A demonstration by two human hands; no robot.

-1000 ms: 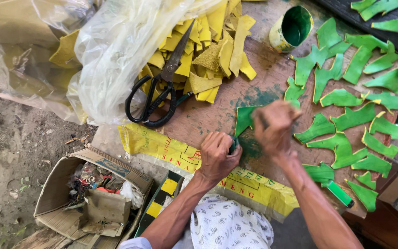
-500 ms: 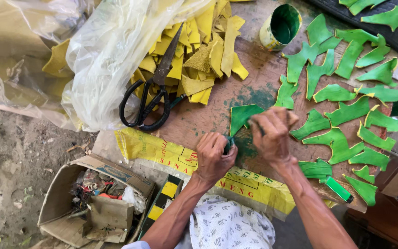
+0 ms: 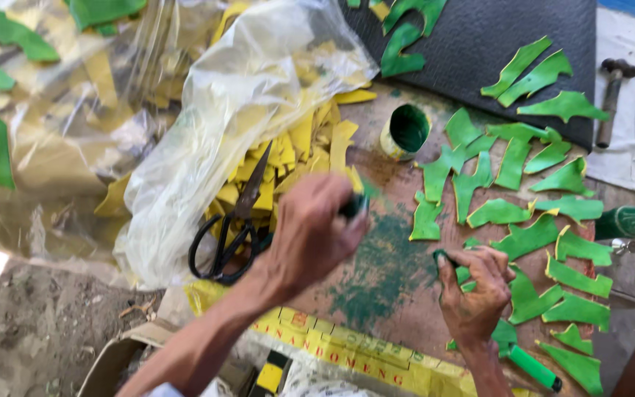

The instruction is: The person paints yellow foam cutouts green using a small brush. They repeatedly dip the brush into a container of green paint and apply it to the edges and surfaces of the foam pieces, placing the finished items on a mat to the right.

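Nearest the camera, a yellow strip (image 3: 347,353) runs along the board's edge. Just above it the right hand (image 3: 475,290) presses down on green pieces (image 3: 553,272) spread over the board (image 3: 398,294), fingers curled around the edge of one piece. The left hand (image 3: 310,231) hovers above the green-stained patch, closed around a small dark, green-smeared object (image 3: 354,206); what it is, I cannot tell. Left of that hand, black scissors (image 3: 229,231) lie on yellow scraps (image 3: 295,154) spilling from a clear bag (image 3: 244,95). Farther back sits a green paint tin (image 3: 406,131), then a dark mat (image 3: 479,44) with more green pieces, and a hammer (image 3: 611,95) at far right.
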